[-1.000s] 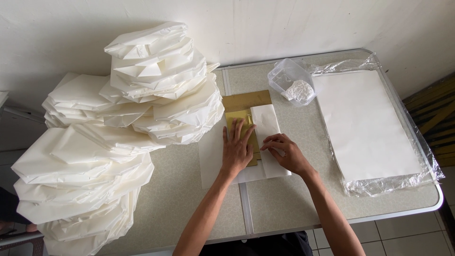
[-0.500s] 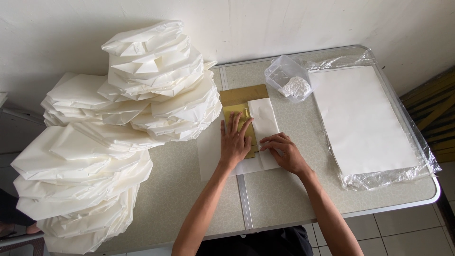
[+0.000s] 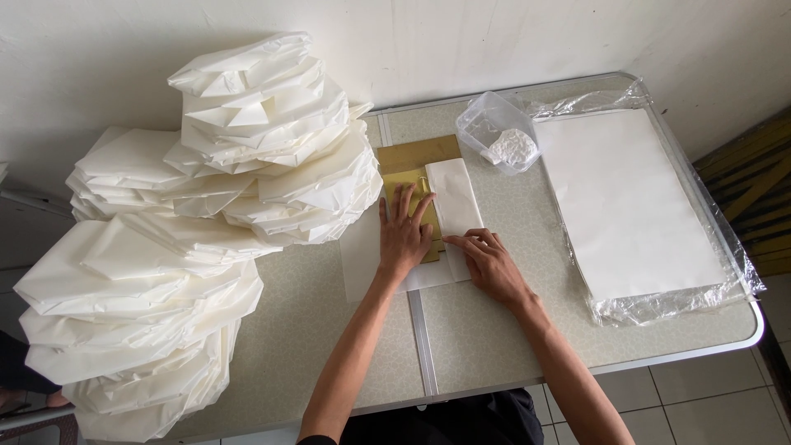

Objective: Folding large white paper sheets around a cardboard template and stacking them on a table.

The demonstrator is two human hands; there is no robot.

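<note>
A thin white paper sheet [image 3: 451,198], partly folded into a long strip, lies under both hands over a flat golden-brown card [image 3: 416,156]. The left hand [image 3: 404,235] presses flat, fingers spread, gripping nothing; the right hand [image 3: 493,265] pins the fold's edge with bent fingertips. One clear plastic tub [image 3: 494,132] sits beyond the fingers.

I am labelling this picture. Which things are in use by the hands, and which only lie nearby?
In use:
left hand, flat on the gold card
right hand, on the white sheet

Lying nearby:
folded paper piles
plastic tub
paper stack in plastic wrap
table
</note>
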